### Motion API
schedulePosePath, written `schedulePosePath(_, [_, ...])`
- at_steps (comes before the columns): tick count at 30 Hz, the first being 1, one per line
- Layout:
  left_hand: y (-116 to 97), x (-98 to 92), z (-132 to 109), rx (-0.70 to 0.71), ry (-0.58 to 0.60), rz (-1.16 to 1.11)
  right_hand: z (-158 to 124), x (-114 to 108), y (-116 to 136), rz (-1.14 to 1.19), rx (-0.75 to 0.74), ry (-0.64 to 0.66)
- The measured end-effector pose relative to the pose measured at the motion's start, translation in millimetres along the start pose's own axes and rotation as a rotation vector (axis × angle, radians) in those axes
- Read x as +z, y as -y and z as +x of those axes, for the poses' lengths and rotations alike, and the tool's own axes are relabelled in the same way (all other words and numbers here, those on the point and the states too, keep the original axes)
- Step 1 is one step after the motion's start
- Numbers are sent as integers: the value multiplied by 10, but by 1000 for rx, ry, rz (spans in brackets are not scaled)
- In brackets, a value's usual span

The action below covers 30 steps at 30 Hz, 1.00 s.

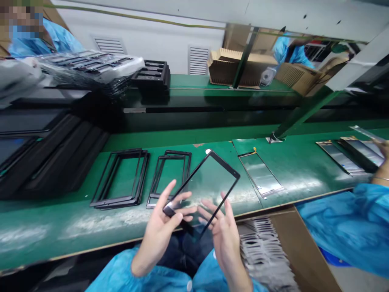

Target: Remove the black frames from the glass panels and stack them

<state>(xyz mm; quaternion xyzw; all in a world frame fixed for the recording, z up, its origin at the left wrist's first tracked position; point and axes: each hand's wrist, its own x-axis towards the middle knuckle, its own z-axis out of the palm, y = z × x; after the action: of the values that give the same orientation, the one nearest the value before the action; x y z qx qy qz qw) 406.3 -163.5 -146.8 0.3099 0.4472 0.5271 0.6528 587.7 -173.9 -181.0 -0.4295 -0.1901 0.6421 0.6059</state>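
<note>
A clear glass touch panel (pixel 209 184) with a black border is held tilted over the bench's front edge. My left hand (pixel 162 227) grips its lower left corner, thumb on the near face and fingers behind, showing through the glass. My right hand (pixel 223 227) bears on the lower right edge, with its fingers spread behind the pane and the edge between them and the thumb. Left of the panel lie thin black frames (pixel 153 178) in a small overlapping pile. A larger pile of black frames (pixel 105 198) lies farther left. A display sheet (pixel 259 174) with an orange tab rests to the right.
Stacked black trays (pixel 57 158) fill the left of the green bench (pixel 100 227). A green post (pixel 299 115) rises at right. A co-worker's blue sleeve (pixel 349 227) and hand are beside several screens (pixel 340 158). Below the bench stands a cardboard box (pixel 299 243) with white dividers.
</note>
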Motion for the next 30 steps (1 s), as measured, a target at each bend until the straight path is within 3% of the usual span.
schedulePosePath(4, [160, -48, -29, -48, 158, 87, 28, 98, -5, -118, -79, -132])
schedulePosePath(9, [-31, -162, 5, -214, 258, 257, 42, -32, 196, -219, -73, -51])
schedulePosePath(13, [-91, -168, 34, -227, 298, 355, 25, -86, 242, -248, -78, -11])
schedulePosePath(19, [-2, -172, 16, -216, 352, 336, 45, -92, 302, -278, -25, 52])
schedulePosePath(30, [125, -222, -31, -231, 535, 110, 49, -81, 258, -172, -11, -36])
